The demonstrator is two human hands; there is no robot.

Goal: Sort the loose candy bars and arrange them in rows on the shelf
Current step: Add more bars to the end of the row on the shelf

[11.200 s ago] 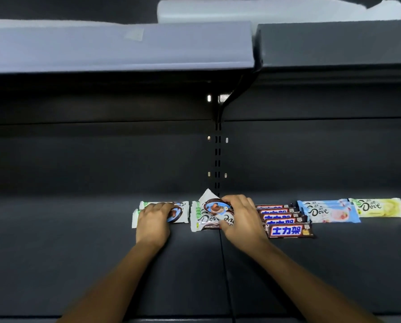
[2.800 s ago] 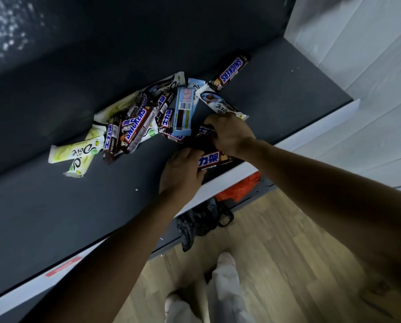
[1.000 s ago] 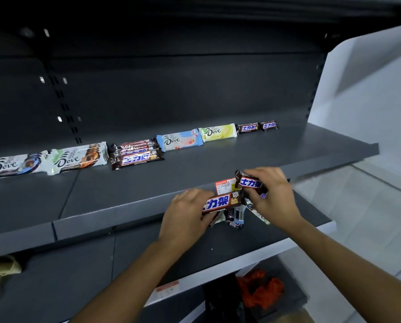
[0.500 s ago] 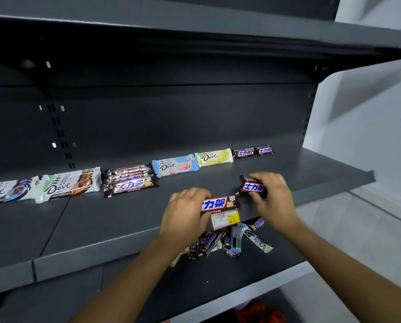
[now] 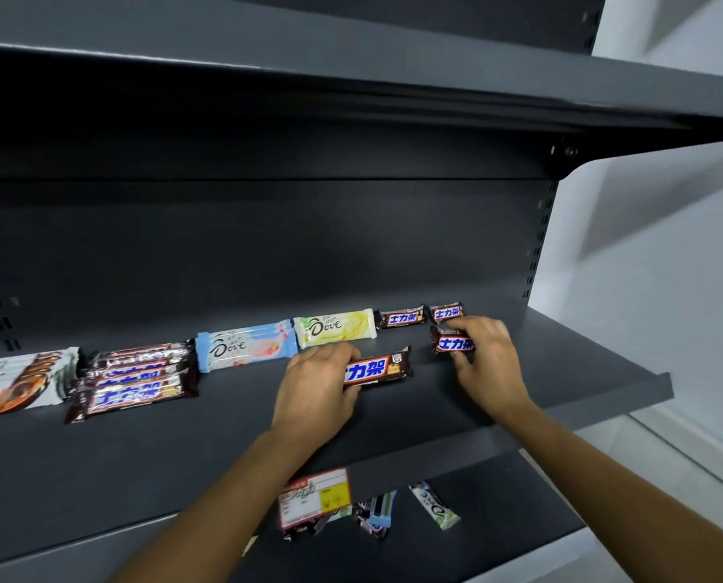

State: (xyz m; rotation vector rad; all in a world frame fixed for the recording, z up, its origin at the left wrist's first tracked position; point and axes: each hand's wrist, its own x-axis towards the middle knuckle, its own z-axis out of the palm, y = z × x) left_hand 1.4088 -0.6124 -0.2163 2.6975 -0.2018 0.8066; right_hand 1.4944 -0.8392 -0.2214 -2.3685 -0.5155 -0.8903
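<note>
My left hand (image 5: 315, 389) grips a long brown Snickers bar (image 5: 378, 367) just above the dark grey shelf (image 5: 582, 372), in front of the yellow Dove bar (image 5: 335, 326). My right hand (image 5: 488, 359) holds a short brown Snickers bar (image 5: 453, 342) just in front of two short Snickers bars (image 5: 422, 316) at the row's right end. Leftward along the back lie blue Dove bars (image 5: 246, 345), a stack of long Snickers bars (image 5: 134, 378) and white Dove bars (image 5: 10, 382).
On the lower shelf (image 5: 498, 536), a loose pile of bars (image 5: 372, 511) lies partly hidden by the upper shelf's edge and a price tag (image 5: 314, 496). Another shelf (image 5: 393, 65) hangs overhead. A white wall (image 5: 666, 267) closes the right side.
Both hands have risen from the lower pile onto the shelf, each carrying a Snickers bar back toward the row. The view has tilted upward.
</note>
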